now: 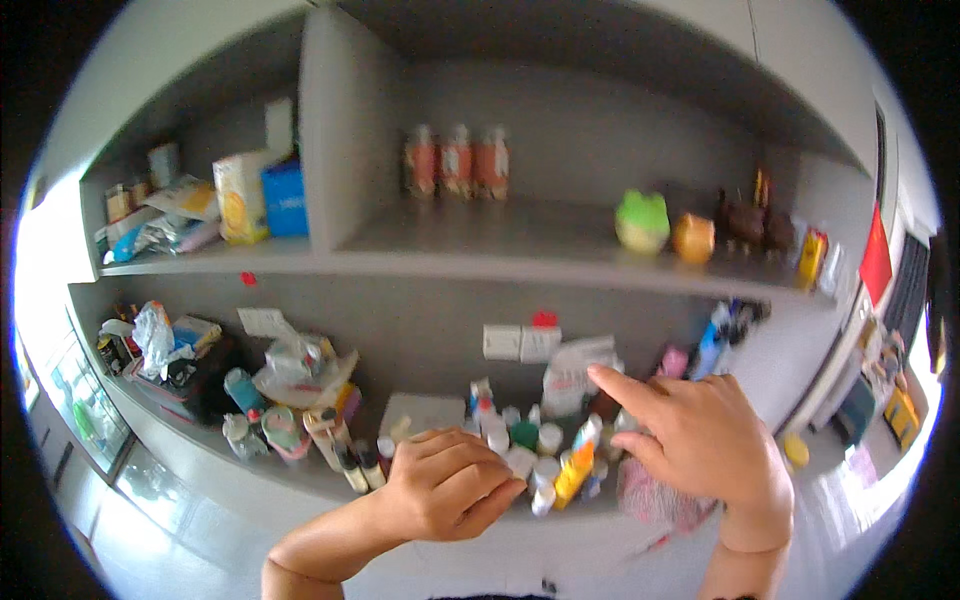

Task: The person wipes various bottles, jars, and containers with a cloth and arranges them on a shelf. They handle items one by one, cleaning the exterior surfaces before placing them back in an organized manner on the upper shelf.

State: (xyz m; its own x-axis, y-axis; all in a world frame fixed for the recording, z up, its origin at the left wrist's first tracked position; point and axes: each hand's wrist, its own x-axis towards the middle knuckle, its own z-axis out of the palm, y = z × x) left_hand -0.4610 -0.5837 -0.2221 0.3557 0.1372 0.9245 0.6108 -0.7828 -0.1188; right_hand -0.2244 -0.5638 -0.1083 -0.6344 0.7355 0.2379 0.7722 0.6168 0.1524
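My left hand (445,485) hovers in front of the lower shelf, its fingers curled in loosely. Nothing shows in it, though its palm faces away. My right hand (705,435) is raised over the right side of that shelf, index finger stretched out and thumb apart, holding nothing. Between the hands stands a cluster of small bottles and jars, among them a yellow bottle with an orange tip (575,472) and a green-lidded container (523,434). Behind my right index fingertip is a whitish plastic bag (578,378). A pinkish-grey knitted item (660,497) lies below my right hand, partly covered.
Dark-capped bottles (360,468), a pink tub (287,432) and plastic bags (298,358) crowd the lower shelf's left. Above, the upper shelf (540,262) juts out, bearing three red-labelled jars (457,165), a green figurine (641,222) and an orange one (694,238).
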